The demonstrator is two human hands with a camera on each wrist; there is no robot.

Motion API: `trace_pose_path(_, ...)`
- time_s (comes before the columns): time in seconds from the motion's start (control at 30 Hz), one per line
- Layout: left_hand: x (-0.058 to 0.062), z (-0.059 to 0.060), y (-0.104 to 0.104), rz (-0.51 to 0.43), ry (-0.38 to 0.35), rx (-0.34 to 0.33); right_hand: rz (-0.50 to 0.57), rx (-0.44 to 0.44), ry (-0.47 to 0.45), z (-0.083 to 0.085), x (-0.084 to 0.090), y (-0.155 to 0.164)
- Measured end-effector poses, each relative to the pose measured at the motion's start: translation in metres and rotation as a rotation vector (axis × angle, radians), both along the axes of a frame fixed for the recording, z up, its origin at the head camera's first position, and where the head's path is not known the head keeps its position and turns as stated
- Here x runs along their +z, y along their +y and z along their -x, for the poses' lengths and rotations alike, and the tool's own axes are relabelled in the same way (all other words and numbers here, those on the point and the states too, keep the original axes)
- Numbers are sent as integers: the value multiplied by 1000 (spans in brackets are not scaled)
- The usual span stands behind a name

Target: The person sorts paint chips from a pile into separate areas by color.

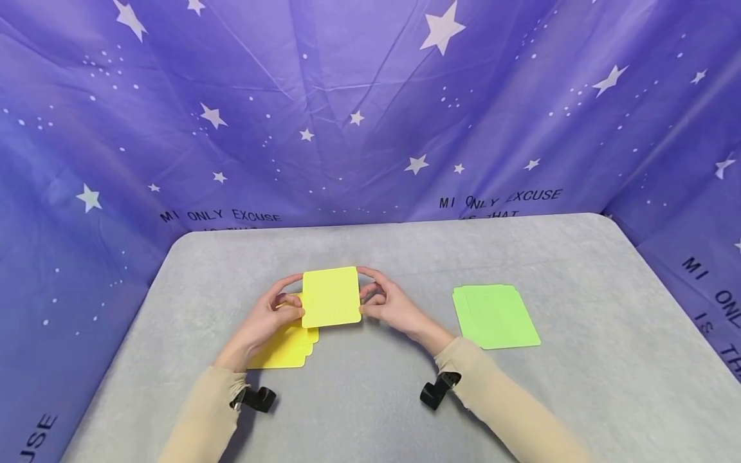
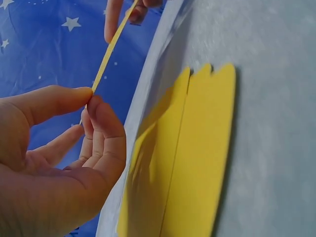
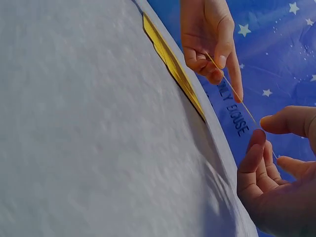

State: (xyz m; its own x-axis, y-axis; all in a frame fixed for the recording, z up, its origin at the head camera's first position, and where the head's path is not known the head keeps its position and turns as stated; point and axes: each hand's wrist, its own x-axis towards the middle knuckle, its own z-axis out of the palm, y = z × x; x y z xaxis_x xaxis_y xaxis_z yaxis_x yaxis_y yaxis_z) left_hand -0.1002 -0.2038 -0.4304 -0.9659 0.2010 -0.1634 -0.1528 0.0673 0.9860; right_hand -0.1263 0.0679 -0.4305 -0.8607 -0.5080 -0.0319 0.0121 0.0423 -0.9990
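Left hand (image 1: 272, 319) and right hand (image 1: 389, 304) are pinching opposite edges of a yellow card (image 1: 330, 297) above the yellow stack (image 1: 283, 347) near the tabletop's (image 1: 370, 386) front edge; uneven pressure could be bowing or dropping it.

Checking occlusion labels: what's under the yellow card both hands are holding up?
Under the raised yellow card, pinched by the left hand and right hand, lies a yellow card stack on the grey table. The card covers the stack's far corner; the stack's count cannot be told.

One held yellow card (image 1: 331, 297); two card piles, perhaps.
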Motion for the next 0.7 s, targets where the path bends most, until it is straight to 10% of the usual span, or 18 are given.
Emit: trace_pose_path(0.7,1,-37,-51,128,-65,-28,-31,81,-46,-29,-7,-49)
